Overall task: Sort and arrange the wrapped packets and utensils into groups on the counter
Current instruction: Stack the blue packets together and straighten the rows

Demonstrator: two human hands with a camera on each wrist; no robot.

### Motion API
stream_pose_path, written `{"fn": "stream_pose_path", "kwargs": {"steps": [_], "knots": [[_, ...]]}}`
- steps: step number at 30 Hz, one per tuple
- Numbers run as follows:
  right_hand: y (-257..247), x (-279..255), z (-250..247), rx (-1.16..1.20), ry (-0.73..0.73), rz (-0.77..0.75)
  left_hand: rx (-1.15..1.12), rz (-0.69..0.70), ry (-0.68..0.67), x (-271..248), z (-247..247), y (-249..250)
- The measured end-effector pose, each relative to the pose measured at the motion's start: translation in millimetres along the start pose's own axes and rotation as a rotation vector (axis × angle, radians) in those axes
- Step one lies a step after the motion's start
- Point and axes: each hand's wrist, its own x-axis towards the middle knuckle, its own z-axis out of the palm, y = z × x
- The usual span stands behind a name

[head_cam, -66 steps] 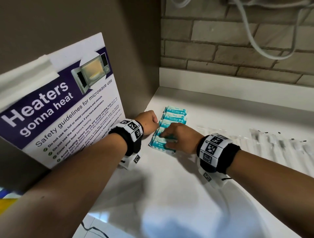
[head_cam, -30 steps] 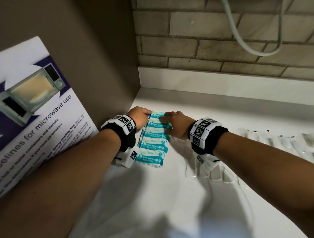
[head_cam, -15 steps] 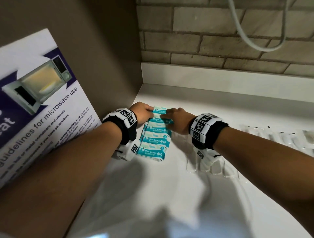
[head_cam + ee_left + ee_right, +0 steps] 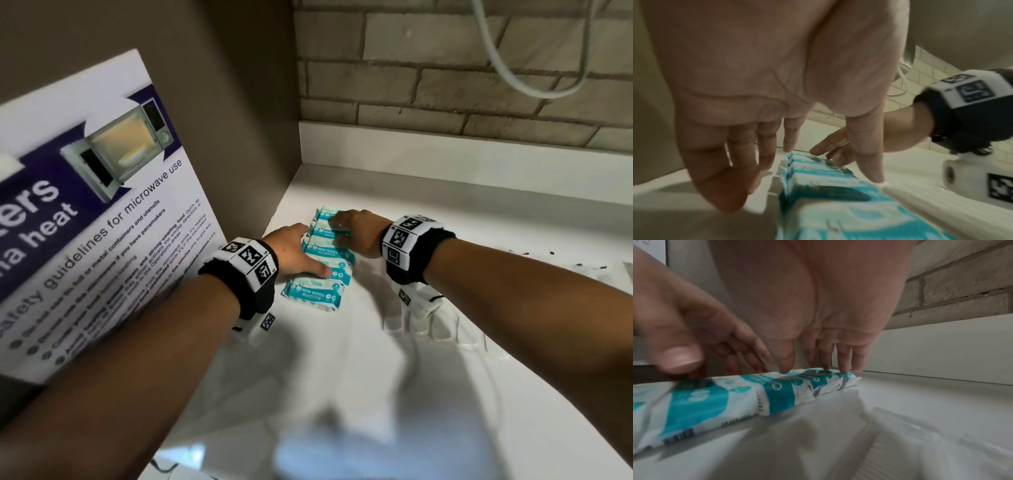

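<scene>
Several teal-and-white mini wipes packets [image 4: 323, 265] lie in a row on the white counter [image 4: 342, 377], running away from me near the left wall. My left hand [image 4: 301, 253] lies along the row's left side with straight fingers [image 4: 764, 155], and its thumb reaches across a nearer packet. My right hand [image 4: 346, 228] rests its straight fingertips [image 4: 844, 366] on top of the far packets [image 4: 777, 391]. Neither hand grips a packet. Clear-wrapped utensils [image 4: 431, 327] lie under my right wrist.
A brown side wall [image 4: 239, 102] with a microwave safety poster [image 4: 85, 222] stands close on the left. A brick wall [image 4: 445, 85] with a hanging white cable [image 4: 513, 78] closes the back. More clear-wrapped utensils [image 4: 603, 274] lie at the right edge.
My left hand has slid nearer along the row, and its thumb now stretches over a closer packet. The right hand stays on the far packets.
</scene>
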Motion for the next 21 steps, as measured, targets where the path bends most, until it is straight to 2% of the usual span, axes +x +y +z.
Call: {"fn": "stream_pose_path", "kwargs": {"steps": [3,10,21], "knots": [[-4.3,2.0,0.4,-0.037,0.002,-0.002,-0.057,-0.048,-0.009,-3.4,4.7,-10.3],[-4.8,1.3,-2.1,-0.067,0.017,0.019,-0.272,-0.040,-0.066,-0.2,12.0,-20.1],[3.7,-4.4,-3.6,-0.072,0.010,0.019,-0.344,-0.016,-0.075,2.1,22.4,-16.3]]}}
